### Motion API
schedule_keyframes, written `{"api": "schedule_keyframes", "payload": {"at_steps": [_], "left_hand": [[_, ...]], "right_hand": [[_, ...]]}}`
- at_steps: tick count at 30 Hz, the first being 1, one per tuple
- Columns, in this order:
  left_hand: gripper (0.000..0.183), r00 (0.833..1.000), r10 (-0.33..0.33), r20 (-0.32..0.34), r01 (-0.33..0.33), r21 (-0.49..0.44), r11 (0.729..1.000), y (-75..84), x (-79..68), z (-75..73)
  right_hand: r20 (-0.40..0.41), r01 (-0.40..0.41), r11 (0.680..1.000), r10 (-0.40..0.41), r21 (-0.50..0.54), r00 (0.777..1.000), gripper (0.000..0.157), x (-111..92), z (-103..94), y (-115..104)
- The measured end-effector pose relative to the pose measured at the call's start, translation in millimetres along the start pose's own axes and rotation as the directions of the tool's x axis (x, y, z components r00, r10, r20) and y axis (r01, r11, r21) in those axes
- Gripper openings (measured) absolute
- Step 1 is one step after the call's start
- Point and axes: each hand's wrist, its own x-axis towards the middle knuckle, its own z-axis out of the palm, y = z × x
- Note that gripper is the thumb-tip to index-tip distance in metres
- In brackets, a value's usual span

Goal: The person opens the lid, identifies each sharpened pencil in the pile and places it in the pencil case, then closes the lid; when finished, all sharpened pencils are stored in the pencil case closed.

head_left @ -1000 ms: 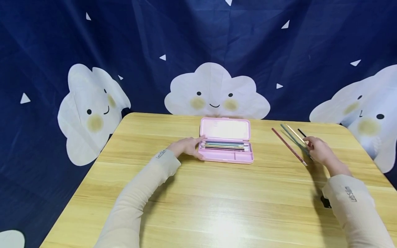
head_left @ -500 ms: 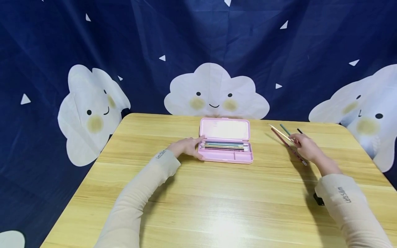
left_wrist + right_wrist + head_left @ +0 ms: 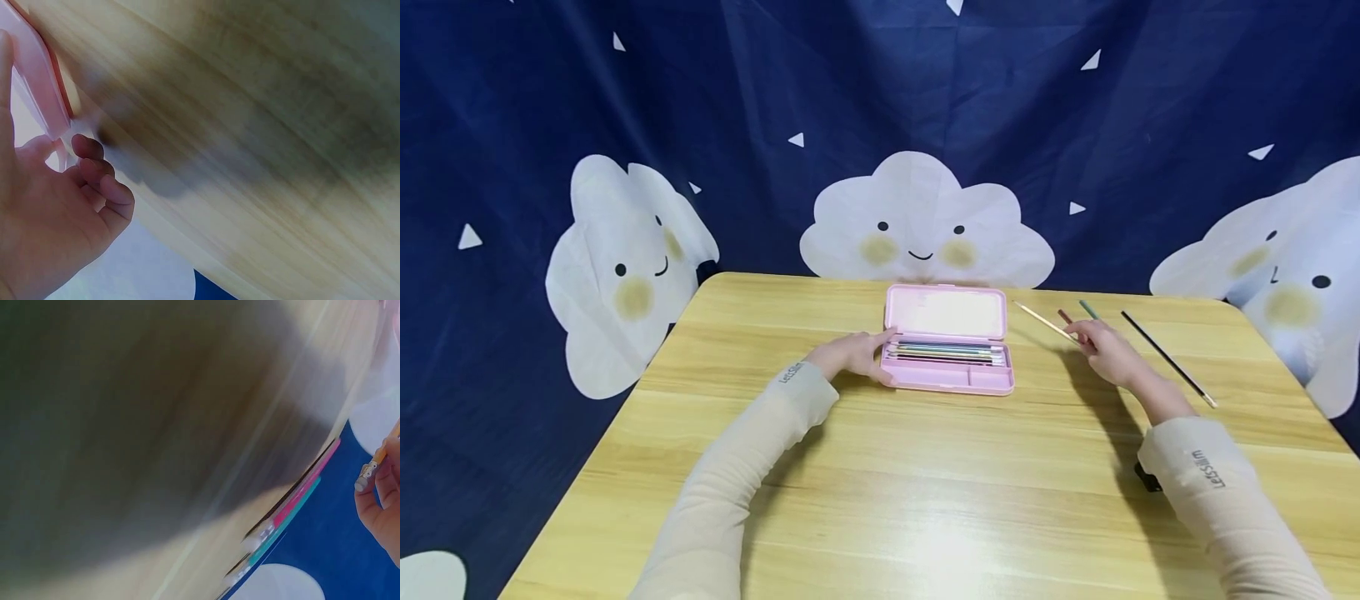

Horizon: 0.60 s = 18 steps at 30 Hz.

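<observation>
An open pink pencil case (image 3: 928,376) lies at the table's far middle, its lid (image 3: 943,312) tipped back and several pencils (image 3: 943,353) in its long compartment. My left hand (image 3: 852,356) holds the case's left end between thumb and index finger; in the left wrist view the other fingers curl loosely beside it. To the right, my right hand (image 3: 1108,354) pinches a yellow pencil (image 3: 1041,318) near its eraser end, point toward the case. Beneath that hand lie a red pencil (image 3: 1063,316) and a green pencil (image 3: 1087,308), both partly hidden.
A black pencil (image 3: 1168,358) lies slanted to the right of my right hand. The wooden table (image 3: 865,500) ends at a dark blue curtain (image 3: 745,192) printed with white clouds.
My right hand has taken the yellow pencil from among the loose pencils and carried it left toward the case. The black pencil is now uncovered. My left hand stays on the case.
</observation>
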Motion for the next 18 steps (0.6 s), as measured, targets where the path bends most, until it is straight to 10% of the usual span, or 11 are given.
{"api": "schedule_keyframes", "payload": {"at_steps": [18], "left_hand": [[0.103, 1.0, 0.017, -0.017, -0.017, -0.009, 1.0, -0.8, 1.6, 1.5]], "right_hand": [[0.128, 0.188, 0.982, -0.183, -0.03, 0.975, 0.033, 34.2, 30.8, -47.3]]}}
